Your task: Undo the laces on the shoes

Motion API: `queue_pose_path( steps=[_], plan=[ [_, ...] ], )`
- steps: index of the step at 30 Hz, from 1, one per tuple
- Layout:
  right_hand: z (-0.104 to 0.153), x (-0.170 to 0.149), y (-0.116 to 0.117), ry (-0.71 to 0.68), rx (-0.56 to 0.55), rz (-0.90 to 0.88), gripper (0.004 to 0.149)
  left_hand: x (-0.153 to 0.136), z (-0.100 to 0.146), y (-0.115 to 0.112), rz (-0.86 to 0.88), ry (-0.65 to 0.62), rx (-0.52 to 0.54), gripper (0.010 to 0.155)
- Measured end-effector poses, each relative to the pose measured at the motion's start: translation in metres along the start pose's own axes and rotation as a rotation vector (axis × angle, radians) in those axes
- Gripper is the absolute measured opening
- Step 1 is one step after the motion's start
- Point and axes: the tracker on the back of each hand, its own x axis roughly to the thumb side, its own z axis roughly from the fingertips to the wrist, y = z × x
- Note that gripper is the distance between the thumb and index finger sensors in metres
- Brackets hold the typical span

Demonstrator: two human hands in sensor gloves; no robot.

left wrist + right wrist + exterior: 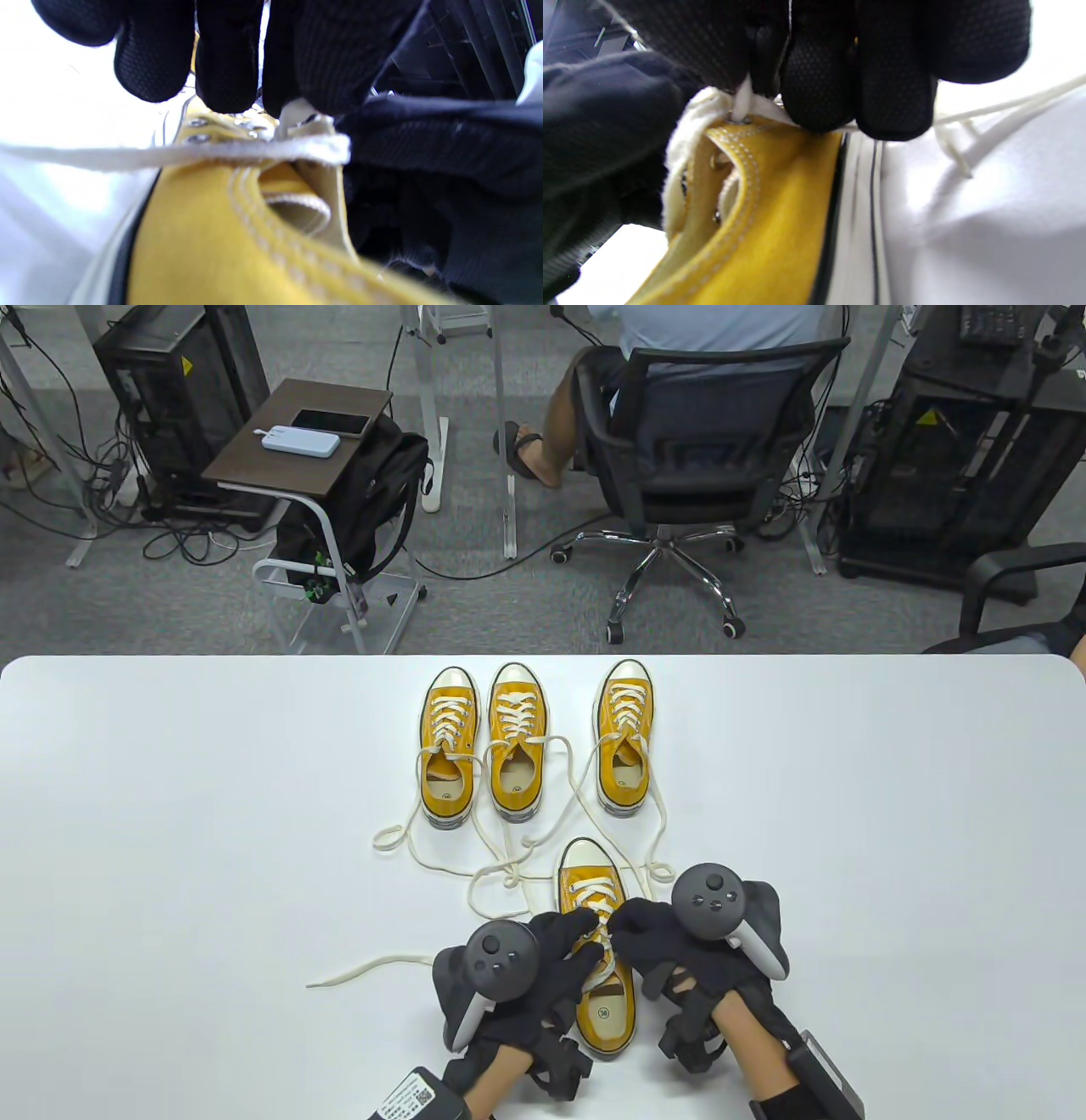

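On white table (170, 814), left grip (543, 959) and right grip (653, 933) both pinch nearest yellow shoe's (604, 1010) lace (598, 937).

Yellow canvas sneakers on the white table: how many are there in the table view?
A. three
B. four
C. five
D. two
B: three yellow canvas sneakers stand in a far row, and a fourth lies nearest, with the left hand and the right hand at its white laces.
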Motion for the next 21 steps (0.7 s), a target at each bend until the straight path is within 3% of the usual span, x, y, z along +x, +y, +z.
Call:
queue_pose_path(
  steps=[4,13,17,21],
  plan=[
    [-0.001,-0.004,-0.002,0.007,0.017,-0.027,0.034,0.002,0.001,0.002,-0.020,-0.018,0.050,0.037],
    [-0.001,-0.012,-0.008,0.034,0.053,-0.052,0.036,-0.006,0.003,-0.001,0.035,0.021,0.019,0.038],
    [0.001,-0.008,-0.010,0.021,0.006,-0.016,0.059,-0.003,0.004,0.000,0.028,0.003,0.026,0.038],
    [0.000,0.000,0.001,0.026,0.001,0.059,0.054,-0.002,0.006,-0.001,0.022,-0.016,0.040,0.038]
  ],
)
